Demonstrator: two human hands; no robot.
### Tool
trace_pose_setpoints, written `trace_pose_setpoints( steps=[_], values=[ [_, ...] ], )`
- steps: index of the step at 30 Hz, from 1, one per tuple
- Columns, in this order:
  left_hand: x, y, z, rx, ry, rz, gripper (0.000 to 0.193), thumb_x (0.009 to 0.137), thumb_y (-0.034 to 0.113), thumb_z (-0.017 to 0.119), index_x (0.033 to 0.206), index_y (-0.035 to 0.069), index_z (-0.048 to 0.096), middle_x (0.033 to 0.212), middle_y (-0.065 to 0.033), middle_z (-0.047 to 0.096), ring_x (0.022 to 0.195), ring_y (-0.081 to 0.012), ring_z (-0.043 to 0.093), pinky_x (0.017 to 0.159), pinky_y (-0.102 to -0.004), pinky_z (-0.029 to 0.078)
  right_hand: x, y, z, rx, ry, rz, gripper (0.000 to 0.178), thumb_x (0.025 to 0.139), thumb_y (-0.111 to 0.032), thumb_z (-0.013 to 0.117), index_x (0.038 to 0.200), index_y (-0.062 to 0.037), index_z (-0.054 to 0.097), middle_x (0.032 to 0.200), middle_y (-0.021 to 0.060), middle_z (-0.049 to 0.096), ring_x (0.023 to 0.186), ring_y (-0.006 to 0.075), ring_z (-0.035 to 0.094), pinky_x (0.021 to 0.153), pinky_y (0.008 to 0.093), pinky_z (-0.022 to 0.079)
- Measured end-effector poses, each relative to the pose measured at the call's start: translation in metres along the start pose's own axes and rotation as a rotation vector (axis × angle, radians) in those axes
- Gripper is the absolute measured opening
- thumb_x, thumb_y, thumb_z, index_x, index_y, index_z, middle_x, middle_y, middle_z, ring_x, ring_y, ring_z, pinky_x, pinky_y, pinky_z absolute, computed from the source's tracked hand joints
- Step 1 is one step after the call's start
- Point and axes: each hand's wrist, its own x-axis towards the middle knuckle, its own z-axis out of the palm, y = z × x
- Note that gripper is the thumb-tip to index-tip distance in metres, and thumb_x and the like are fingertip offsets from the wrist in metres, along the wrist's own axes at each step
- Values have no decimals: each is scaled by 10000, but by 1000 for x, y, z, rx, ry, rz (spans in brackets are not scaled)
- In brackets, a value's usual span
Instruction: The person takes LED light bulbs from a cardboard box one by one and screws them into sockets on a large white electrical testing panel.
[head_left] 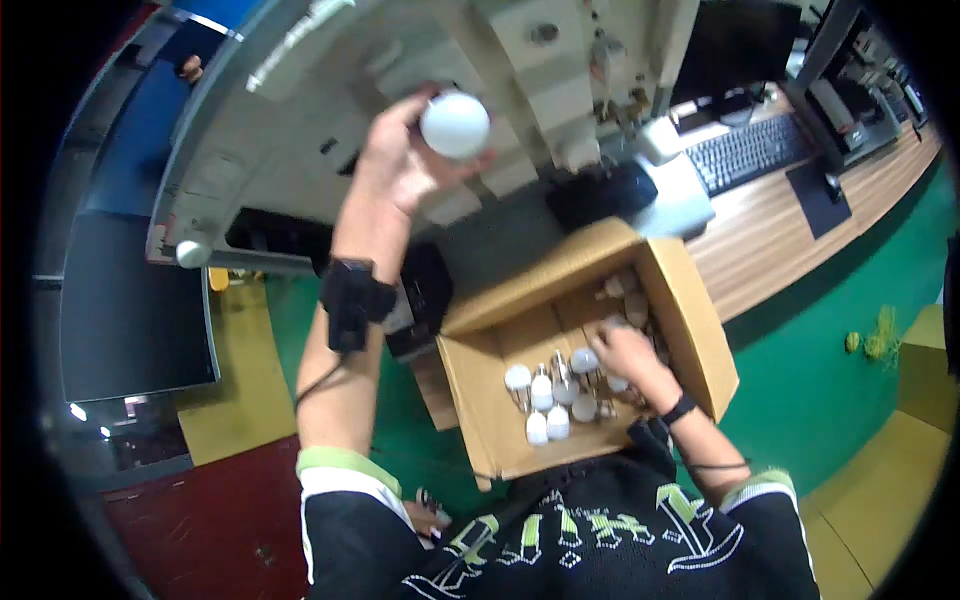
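Observation:
A round white light bulb (455, 125) is gripped in my raised left hand (400, 165), its dome facing me and its base hidden by the fingers. Lower right, my right hand (630, 355) reaches into an open cardboard box (690, 320). Its fingers are closed around a pale light bulb (612, 323), mostly hidden by the hand. Several loose bulbs (541, 390) lie in the box's near half, some upright and some on their sides. Another bulb (610, 289) lies by the far right corner of the box.
Beyond my left hand spreads a large grey surface (300, 120) with a white round piece (193, 253) at its near left corner. On the wooden desk (750, 260) at right are a keyboard (748, 155), a mouse (832, 185) and a monitor (735, 50). A dark panel (135, 310) stands at left.

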Motion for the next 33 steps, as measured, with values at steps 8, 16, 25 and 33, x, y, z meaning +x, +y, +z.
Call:
trace_pose_setpoints(
  steps=[8, 16, 25, 33],
  values=[
    [-2, -8, 25, 42, 67, 78, 254, 1021, 317, 421, 1137, 124, 537, 1232, -199, 576, 1216, -370, 542, 1077, -598, 387, 11, 20, -29, -74, -93, 52, 367, 901, -341, 561, 973, 6, 654, 912, 253, 681, 891, 411, 664, 798, 501, 533],
    [15, 6, 7, 185, -57, 6, 254, 980, 308, 414, 1039, 138, 592, 1069, -114, 640, 1009, -299, 618, 880, -560, 498, 27, -19, -14, -260, -324, -115, 388, 870, -398, 620, 988, -32, 670, 937, 207, 702, 919, 369, 678, 832, 470, 542],
    [13, -15, -3, 291, -103, 168, 297, 984, 364, 410, 1055, 138, 588, 951, -67, 687, 951, -232, 656, 801, -513, 520, 70, -30, -10, -219, -157, -125, 363, 851, -341, 681, 999, -13, 636, 939, 227, 690, 931, 386, 662, 819, 478, 534],
    [-72, -167, -127, 547, 36, 381, 273, 1010, 271, 524, 895, 36, 604, 844, -77, 656, 781, -159, 645, 726, -309, 523, 40, -30, 166, -254, -549, -48, 533, 853, -322, 597, 1235, 35, 496, 968, 288, 668, 914, 405, 676, 796, 488, 544]
  ],
)
